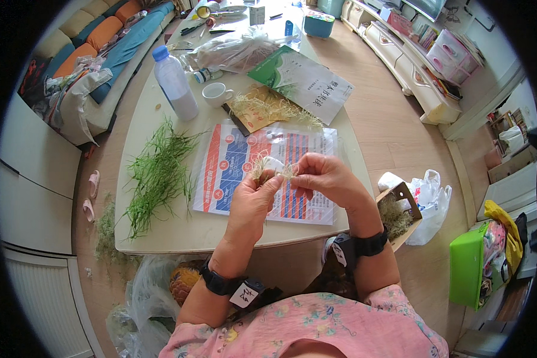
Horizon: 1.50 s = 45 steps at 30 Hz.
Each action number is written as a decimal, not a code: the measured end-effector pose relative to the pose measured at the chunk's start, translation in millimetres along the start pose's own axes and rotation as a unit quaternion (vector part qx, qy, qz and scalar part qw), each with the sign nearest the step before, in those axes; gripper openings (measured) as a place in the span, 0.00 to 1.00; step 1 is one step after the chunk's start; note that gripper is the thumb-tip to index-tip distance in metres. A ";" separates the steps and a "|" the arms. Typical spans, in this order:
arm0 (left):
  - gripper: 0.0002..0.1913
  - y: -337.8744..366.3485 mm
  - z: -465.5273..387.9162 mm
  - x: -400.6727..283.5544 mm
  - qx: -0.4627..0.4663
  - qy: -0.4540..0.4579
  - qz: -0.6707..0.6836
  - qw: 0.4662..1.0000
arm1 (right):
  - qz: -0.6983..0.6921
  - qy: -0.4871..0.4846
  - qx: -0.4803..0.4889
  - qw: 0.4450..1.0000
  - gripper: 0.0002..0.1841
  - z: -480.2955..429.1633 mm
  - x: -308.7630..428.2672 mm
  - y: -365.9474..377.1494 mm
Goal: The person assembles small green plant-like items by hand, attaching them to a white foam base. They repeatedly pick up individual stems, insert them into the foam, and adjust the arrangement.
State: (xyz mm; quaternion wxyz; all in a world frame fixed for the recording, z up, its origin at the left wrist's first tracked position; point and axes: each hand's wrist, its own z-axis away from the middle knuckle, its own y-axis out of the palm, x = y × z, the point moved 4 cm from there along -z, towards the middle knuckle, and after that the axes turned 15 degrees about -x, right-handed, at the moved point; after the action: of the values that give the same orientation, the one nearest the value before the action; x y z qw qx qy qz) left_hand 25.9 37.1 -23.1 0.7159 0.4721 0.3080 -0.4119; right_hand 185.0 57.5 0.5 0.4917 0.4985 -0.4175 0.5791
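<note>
Between my two hands is a small tuft of pale, stringy plant strands (260, 166), held over a printed sheet in a clear sleeve (313, 210). My left hand (255, 197) pinches the tuft at its base between thumb and fingers. From the other side, my right hand (324, 176) grips the strands with thumb and forefinger. Left of the sheet lies a heap of green feathery stems (161, 174). Beyond it, more pale strands (268, 107) are spread over a tan packet (255, 121) and a green-and-white booklet (313, 85).
Near the booklet stand a white cup (215, 95), a blue-capped bottle (175, 85) and a bulging plastic bag (237, 49). A cardboard box of dried plant matter (396, 215) sits by the table's right edge. Plastic bags (150, 291) and loose plant scraps (109, 232) are on the floor left.
</note>
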 end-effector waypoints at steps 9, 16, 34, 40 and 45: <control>0.04 1.7 0.2 5.9 -0.042 0.015 0.017 0.999 | 0.057 -0.008 -0.019 0.998 0.05 -0.8 4.0 -8.8; 0.02 -5.1 -0.9 -3.5 -0.063 0.039 0.039 0.997 | 0.166 -0.109 -0.232 0.952 0.07 -14.8 -2.1 -43.2; 0.05 -3.5 3.1 -2.0 0.014 -0.103 0.060 0.993 | 0.169 -0.122 -0.038 0.977 0.12 -0.3 6.1 13.6; 0.05 -5.7 2.8 -7.5 0.015 -0.066 0.035 0.997 | -0.022 -0.026 -0.124 0.992 0.09 -6.0 2.7 -6.3; 0.04 -8.2 3.0 -8.7 0.017 -0.027 0.016 0.999 | 0.018 -0.097 -0.199 0.975 0.08 -15.2 -7.2 -4.1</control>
State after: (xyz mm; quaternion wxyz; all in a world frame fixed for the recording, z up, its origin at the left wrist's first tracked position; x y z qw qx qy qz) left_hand 14.7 35.1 -18.2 0.7224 0.4780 0.2742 -0.4178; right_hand 186.7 71.9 -8.9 0.5274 0.4367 -0.5795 0.4419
